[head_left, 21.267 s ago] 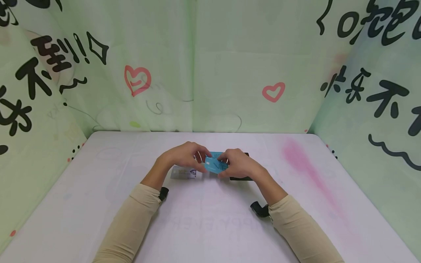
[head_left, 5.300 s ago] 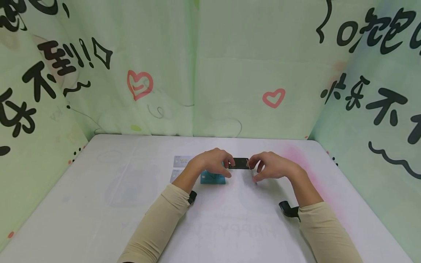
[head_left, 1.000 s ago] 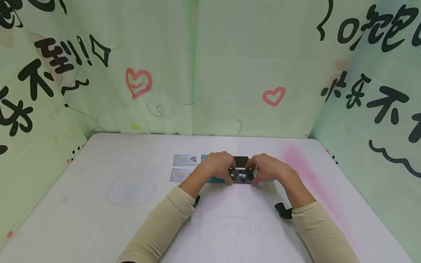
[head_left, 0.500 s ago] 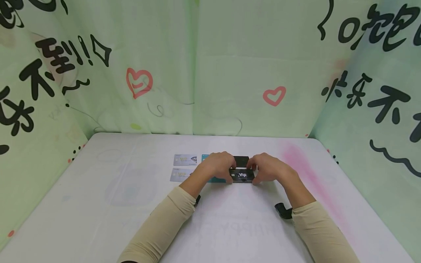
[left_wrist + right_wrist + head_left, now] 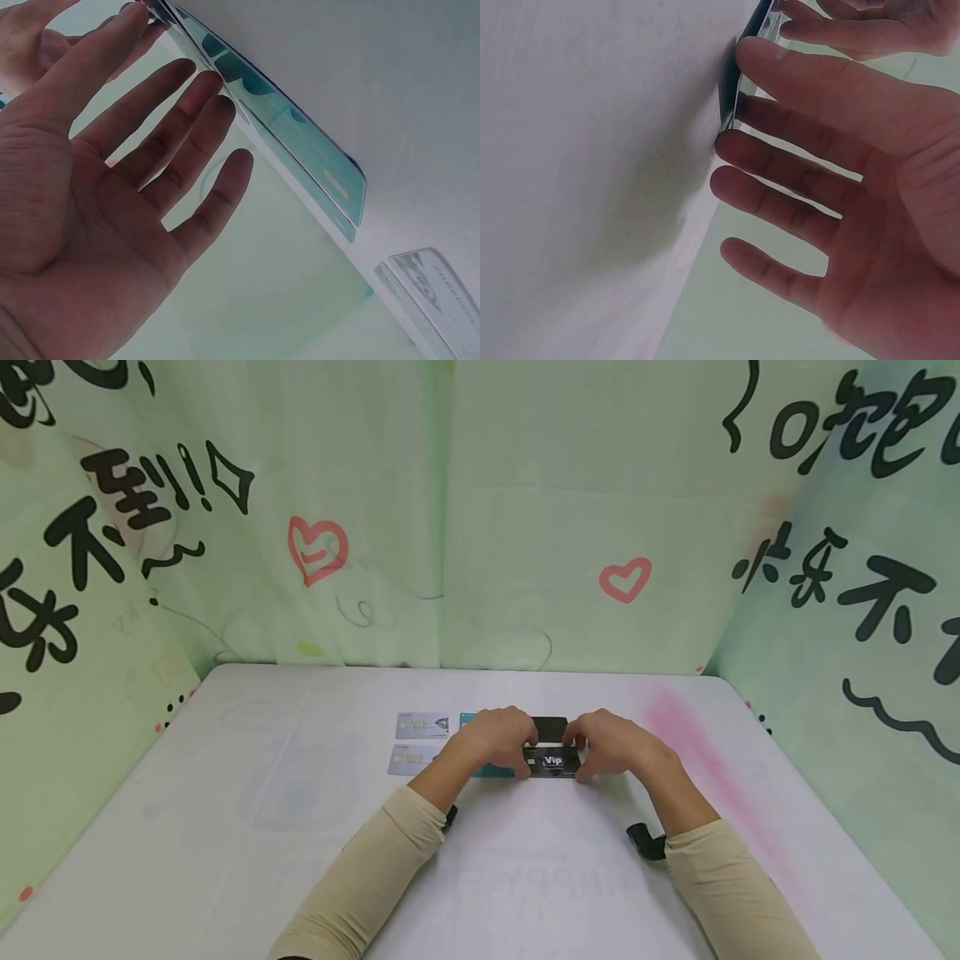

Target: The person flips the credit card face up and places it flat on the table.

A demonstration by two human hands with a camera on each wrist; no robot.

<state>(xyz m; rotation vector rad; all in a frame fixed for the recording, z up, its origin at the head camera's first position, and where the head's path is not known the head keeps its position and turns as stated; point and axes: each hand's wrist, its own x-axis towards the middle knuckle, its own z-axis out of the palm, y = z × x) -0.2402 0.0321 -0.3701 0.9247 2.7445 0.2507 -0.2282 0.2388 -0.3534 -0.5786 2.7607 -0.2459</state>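
Observation:
A black card with "Vip" lettering (image 5: 552, 762) lies at the near right end of two rows of cards. My left hand (image 5: 495, 739) holds its left end, thumb at the near corner and index finger at the far one. Opposite, my right hand (image 5: 611, 739) grips the right end the same way; in the right wrist view its thumb (image 5: 761, 56) is on the card's edge and the other fingers are spread. Just beyond lies another black card (image 5: 551, 729). Teal cards (image 5: 315, 161) sit left of the black ones, partly hidden by my left hand in the head view.
Two silver-grey VIP cards, a far one (image 5: 422, 725) and a near one (image 5: 411, 759), form the left column. All lie on a white table (image 5: 480, 877) with a pink smear at right. Printed green cloth (image 5: 517, 527) stands behind and at both sides.
Blue cards held up earlier are laid down, and the cards now form two rows. A card tilted in my right hand 5 seconds ago is gone; the near black card lies flat. Last second: almost still.

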